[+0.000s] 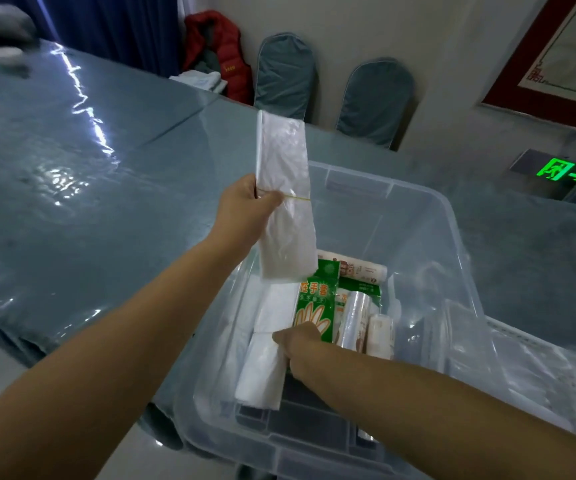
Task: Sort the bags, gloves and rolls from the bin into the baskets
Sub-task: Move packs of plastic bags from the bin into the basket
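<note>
My left hand (245, 209) grips a long flat bundle of clear plastic bags (284, 202), bound by a yellow rubber band, and holds it upright above the clear plastic bin (452, 237). Down inside the bin, my right hand (300, 348) pinches a second white bag bundle (262, 368) that lies on the bin's left side. Beside it stand a green pack of gloves (316, 306), a clear film roll (355, 317) and further rolls (380, 336). Another wrapped roll (362, 270) lies behind them.
The bin stands on a table under a glossy blue-grey cover (72, 188). A clear basket (539, 368) sits to the bin's right. Two padded chairs (373, 102) and a red jacket (220, 53) are behind the table by the wall.
</note>
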The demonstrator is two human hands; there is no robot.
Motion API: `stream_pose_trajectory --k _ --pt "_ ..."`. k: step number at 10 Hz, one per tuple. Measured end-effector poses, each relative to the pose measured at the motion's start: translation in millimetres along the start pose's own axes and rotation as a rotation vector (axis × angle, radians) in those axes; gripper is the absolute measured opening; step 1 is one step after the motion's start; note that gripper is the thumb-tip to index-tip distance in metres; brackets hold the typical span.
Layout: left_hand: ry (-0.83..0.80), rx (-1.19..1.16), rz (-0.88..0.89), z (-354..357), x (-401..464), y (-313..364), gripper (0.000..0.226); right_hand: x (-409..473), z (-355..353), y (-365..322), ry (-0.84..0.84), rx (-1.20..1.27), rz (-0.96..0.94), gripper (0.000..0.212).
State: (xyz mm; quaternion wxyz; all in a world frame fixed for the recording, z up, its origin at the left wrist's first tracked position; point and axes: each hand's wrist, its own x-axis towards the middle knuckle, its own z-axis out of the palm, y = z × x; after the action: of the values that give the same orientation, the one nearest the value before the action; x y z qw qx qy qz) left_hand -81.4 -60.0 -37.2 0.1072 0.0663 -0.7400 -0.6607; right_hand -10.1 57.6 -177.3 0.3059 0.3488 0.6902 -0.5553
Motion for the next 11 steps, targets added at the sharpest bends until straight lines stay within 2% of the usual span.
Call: stream_pose_trajectory --k 1,2,3,5,6,7,8,9,10,11 --pt "-0.019 0.044 0.0 0 -2 1 0.007 -11 -3 2 0.043 0.045 -0.02 0.039" --pt "-0.027 0.155 0.04 1 -5 2 0.007 -19 -23 -11 0.108 0.009 -0.143 0.033" --pt "-0.036 0.326 0.129 4 -8 4 0.016 -36 -55 -34 0.203 0.13 -0.257 0.021" --pt "-0.069 0.394 0.135 10 -12 12 0.014 -98 -123 -67 0.354 0.296 -0.647 0.011" --pt "-0.152 0.277 0.087 30 -24 27 0.005 -130 -150 -76 0.286 0.411 -0.786 0.003" --pt "-0.331 0.069 0.033 63 -44 48 0.006 -154 -174 -82 0.177 0.541 -0.884 0.007" --pt "-0.496 -0.157 -0.072 101 -68 69 0.009 -166 -199 -81 0.13 0.572 -0.93 0.008" --pt "-0.55 -0.343 -0.224 139 -94 85 0.012 -168 -228 -68 0.177 0.579 -0.964 0.011" --pt "-0.593 -0.489 -0.354 173 -116 94 0.029 -164 -258 -50 0.21 0.554 -0.958 0.014" --pt "-0.675 -0.477 -0.39 207 -143 99 0.032 -158 -289 -29 0.21 0.536 -0.936 0.014"
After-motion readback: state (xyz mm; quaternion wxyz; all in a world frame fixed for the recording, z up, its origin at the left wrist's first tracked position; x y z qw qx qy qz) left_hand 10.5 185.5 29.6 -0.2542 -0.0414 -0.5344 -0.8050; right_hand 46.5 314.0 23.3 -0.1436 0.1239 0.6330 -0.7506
